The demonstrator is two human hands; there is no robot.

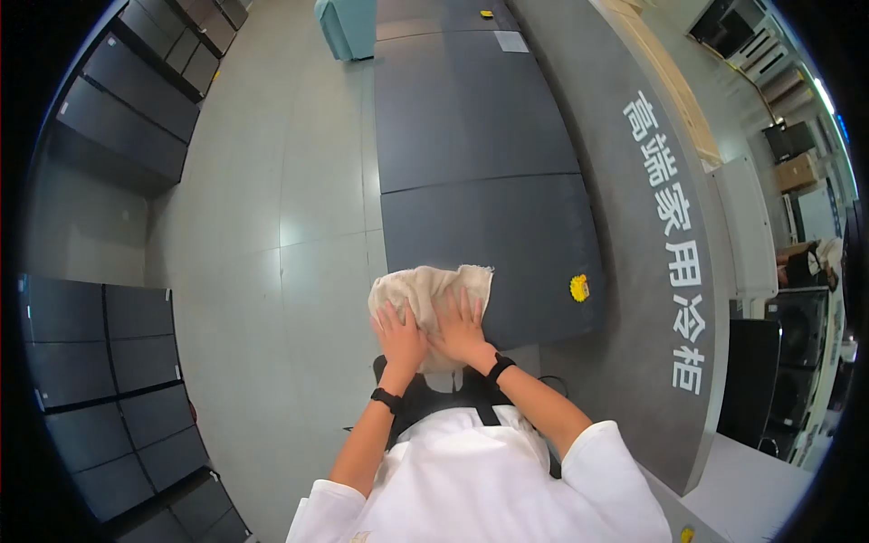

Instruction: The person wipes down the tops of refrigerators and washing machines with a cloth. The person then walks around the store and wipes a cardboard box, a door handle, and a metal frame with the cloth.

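A beige, crumpled cloth [425, 282] lies at the near left corner of a dark grey, flat-topped cabinet [480, 231]. My left hand [398, 339] rests on the cloth's left part with its fingers stretched out. Close beside it, my right hand [460, 333] presses flat on the right part, fingers spread. Both palms face down, and part of the cloth's near edge hangs below them. A small yellow flower-shaped tag [579, 288] sits on the cabinet top to the right of the cloth.
More dark grey panels [471, 100] continue the row ahead, with a white label [511, 42] on one. A grey sign wall [625, 226] with white Chinese characters runs along the right. Dark cabinets [136, 335] stand at left. A light teal object [347, 29] is at the top.
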